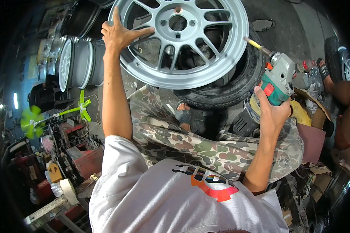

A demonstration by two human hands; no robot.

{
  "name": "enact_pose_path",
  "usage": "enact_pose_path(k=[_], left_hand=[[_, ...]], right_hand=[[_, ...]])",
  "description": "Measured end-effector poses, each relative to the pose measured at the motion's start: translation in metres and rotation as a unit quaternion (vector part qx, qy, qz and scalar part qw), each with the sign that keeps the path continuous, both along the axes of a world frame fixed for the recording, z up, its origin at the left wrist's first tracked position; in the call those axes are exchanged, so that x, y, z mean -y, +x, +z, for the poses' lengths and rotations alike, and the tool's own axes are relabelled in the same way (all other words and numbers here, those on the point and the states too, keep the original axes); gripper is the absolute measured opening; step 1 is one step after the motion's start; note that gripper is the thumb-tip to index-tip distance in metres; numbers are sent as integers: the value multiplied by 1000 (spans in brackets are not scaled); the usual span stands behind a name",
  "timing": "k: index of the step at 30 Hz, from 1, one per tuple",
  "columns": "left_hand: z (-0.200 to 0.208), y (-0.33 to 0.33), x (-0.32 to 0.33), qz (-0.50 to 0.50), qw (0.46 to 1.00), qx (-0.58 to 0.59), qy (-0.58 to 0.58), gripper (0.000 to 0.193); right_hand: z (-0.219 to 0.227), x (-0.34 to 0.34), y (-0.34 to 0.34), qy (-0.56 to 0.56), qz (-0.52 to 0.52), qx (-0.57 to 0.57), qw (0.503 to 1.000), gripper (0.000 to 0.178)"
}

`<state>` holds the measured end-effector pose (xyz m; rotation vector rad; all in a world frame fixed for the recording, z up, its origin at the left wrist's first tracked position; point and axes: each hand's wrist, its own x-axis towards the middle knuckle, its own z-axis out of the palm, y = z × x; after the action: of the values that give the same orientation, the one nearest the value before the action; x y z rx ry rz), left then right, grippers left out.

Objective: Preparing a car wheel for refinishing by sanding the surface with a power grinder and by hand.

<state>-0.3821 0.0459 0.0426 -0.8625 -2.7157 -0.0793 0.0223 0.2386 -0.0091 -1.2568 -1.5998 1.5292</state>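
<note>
A silver-grey alloy wheel [188,75] with split spokes lies face-up over a black tyre [221,101]. My left hand [119,35] rests on the wheel's left side. Its thumb stretches across a spoke toward the hub and its index finger points up along the rim, while the other fingers are bent at the outer edge. My right hand [271,116] is closed round a green and grey angle grinder [280,73] with a red switch. From its head a thin rod with a yellow end [253,42] reaches the wheel's right outer edge; whether it touches cannot be told.
More wheels [77,64] stand on the left, near a bright green fan [32,122] and a red metal box [86,159]. Another tyre with a wheel [334,58] is at the far right, beside another person's arm [344,93]. A cardboard box [315,108] sits right of my knee.
</note>
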Motion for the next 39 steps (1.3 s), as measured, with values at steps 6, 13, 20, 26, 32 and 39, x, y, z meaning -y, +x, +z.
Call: enact_pose_path(k=[6, 13, 20, 26, 32, 39], left_hand=[[-14, 32, -10, -6, 999, -49, 17, 146], [-25, 49, -19, -3, 992, -108, 61, 133], [-3, 74, -31, 33, 989, -112, 94, 102], [23, 46, -10, -109, 965, -48, 232, 47], [15, 58, -12, -163, 938, 16, 305, 38], [29, 91, -26, -188, 924, 15, 334, 22]], right_hand=[[-4, 0, -3, 50, 16, 14, 998, 67], [-4, 6, -8, 64, 30, -25, 997, 55], [-6, 10, -14, 121, 72, -11, 990, 56], [-14, 11, -22, 122, 100, 26, 987, 65], [-23, 14, -36, 134, 81, 39, 987, 63], [-27, 9, -44, 175, 69, 69, 980, 64]])
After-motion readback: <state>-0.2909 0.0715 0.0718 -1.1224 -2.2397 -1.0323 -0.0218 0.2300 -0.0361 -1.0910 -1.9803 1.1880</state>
